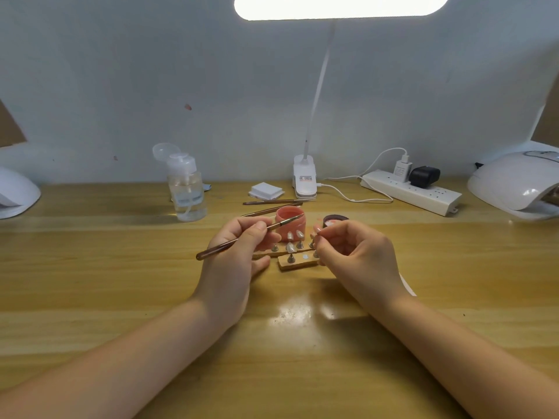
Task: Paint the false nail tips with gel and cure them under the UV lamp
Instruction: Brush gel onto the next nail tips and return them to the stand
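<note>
My left hand (242, 246) grips a thin brown brush (217, 247), its tip pointing right over the open pink gel jar (290, 222). My right hand (354, 252) is closed with its fingertips pinched at a small nail tip stand (314, 235); the stand itself is mostly hidden. Two wooden strips (298, 263) lie between my hands and carry several clear nail tips (291, 247) on metal pegs. The jar's dark lid (334, 220) lies just behind my right fingers. A white UV lamp (514, 186) sits at the far right.
Two spare brushes (272, 204) lie behind the jar. A clear pump bottle (187, 189), a pad stack (266, 190), the desk lamp clip base (305, 179), a power strip (411, 192) with cables, and another white device (15, 192) at far left line the back.
</note>
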A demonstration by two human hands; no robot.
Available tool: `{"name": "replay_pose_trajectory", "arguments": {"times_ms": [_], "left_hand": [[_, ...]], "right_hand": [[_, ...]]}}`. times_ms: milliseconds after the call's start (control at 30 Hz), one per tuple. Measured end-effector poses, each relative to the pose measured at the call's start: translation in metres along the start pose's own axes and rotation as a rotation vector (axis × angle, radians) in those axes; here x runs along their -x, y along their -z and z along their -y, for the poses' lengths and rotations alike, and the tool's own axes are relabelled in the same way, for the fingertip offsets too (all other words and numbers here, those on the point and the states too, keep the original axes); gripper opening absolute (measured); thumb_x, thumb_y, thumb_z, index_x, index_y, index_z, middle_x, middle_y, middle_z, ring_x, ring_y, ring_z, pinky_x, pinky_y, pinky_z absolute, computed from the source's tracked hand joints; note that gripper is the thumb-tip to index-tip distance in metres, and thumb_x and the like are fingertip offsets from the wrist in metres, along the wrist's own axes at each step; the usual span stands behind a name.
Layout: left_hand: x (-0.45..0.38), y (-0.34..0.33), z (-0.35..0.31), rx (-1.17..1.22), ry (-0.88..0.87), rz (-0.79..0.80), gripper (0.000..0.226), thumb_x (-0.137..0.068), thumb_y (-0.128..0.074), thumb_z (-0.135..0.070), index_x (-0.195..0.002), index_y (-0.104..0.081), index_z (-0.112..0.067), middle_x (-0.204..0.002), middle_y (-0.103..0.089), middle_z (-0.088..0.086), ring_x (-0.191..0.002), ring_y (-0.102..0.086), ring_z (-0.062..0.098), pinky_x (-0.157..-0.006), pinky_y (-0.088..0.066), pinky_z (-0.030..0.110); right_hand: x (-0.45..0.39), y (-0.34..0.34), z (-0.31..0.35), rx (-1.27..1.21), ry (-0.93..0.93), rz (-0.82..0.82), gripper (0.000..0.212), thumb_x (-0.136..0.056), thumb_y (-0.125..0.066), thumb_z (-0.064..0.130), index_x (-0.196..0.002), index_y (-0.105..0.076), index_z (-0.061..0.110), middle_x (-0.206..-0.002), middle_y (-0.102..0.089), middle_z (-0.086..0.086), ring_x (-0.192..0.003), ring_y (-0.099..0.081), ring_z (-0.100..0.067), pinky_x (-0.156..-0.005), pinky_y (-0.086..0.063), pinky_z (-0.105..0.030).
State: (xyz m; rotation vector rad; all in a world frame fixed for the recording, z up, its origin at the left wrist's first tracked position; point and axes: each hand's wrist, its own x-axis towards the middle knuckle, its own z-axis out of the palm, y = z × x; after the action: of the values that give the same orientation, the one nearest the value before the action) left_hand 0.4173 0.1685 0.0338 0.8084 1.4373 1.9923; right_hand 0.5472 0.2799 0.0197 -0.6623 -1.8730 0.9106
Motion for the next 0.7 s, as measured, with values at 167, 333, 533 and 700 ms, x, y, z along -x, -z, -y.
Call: {"name": "replay_pose_trajectory", "arguments": {"times_ms": [167,333,533,700], "left_hand": [[-0.0022,-0.0053,0.0016,0.084,0.079,0.055,0.023,-0.096,-0.053,-0.011,-0.083,-0.07,-0.021,-0.082,-0.07,-0.002,-0.086,-0.065,0.014,-0.098,-0.046,0.058],[-0.0007,-0.0028,0.0033,0.11,0.09,0.075,0.024,-0.095,-0.054,-0.011,-0.083,-0.072,-0.021,-0.086,-0.07,0.001,-0.089,-0.064,0.017,-0.097,-0.046,0.059],[-0.0008,-0.0023,0.0036,0.141,0.104,0.079,0.018,-0.095,-0.053,-0.01,-0.089,-0.068,-0.018,-0.082,-0.069,0.0,-0.085,-0.064,0.016,-0.097,-0.046,0.059],[0.0,-0.0018,0.0046,0.139,0.101,0.091,0.019,-0.095,-0.053,-0.011,-0.087,-0.069,-0.019,-0.083,-0.07,0.0,-0.086,-0.065,0.016,-0.097,-0.046,0.059]], "right_hand": [[-0.0002,-0.0019,-0.0003,0.011,-0.047,0.027,0.004,-0.08,-0.073,0.011,-0.078,-0.074,0.015,-0.068,-0.071,0.0,-0.066,-0.07,-0.019,-0.071,-0.057,-0.044],[-0.0018,-0.0015,-0.0036,0.25,-0.039,0.061,0.002,-0.08,-0.072,0.028,-0.079,-0.074,0.028,-0.066,-0.065,0.015,-0.063,-0.061,-0.009,-0.062,-0.051,-0.033],[-0.0029,-0.0038,-0.0062,0.544,-0.028,0.124,0.017,-0.088,-0.062,0.04,-0.089,-0.075,0.029,-0.059,-0.054,0.015,-0.066,-0.053,-0.01,-0.054,-0.031,-0.024],[-0.0051,-0.0031,-0.0068,0.7,-0.01,0.176,0.026,-0.091,-0.055,0.048,-0.101,-0.074,0.033,-0.087,-0.071,0.005,-0.084,-0.061,-0.017,-0.063,-0.043,-0.028]]}}
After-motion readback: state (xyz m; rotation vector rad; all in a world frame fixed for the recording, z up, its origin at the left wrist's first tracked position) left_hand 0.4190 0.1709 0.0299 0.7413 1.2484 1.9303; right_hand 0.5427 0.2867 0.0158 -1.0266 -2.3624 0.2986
